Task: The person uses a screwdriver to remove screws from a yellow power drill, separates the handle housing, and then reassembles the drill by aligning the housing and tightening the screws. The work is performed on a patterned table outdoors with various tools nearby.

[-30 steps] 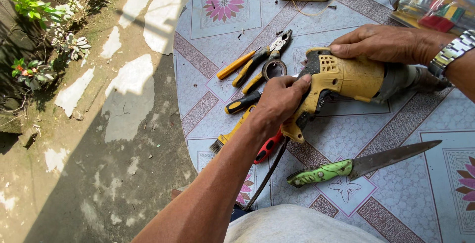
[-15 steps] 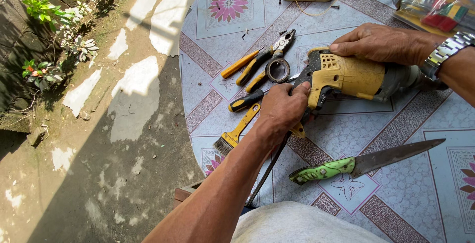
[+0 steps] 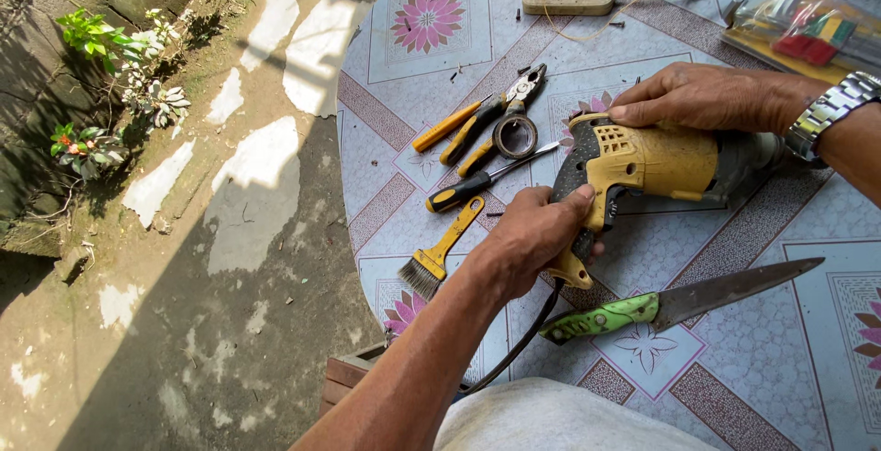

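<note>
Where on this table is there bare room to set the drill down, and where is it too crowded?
Bare patches of the table: the corner right of and below the knife, and the stretch between the flower tile and the pliers. Crowded: left of the drill, where the screwdriver, tape roll and brush lie, near the left hand.

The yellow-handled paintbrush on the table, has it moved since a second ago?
Cannot tell. The paintbrush lies below the black-and-yellow screwdriver now, clear of the left hand; earlier that hand covered this spot.

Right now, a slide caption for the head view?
Both hands steady a yellow power drill on a patterned table beside pliers.
</note>
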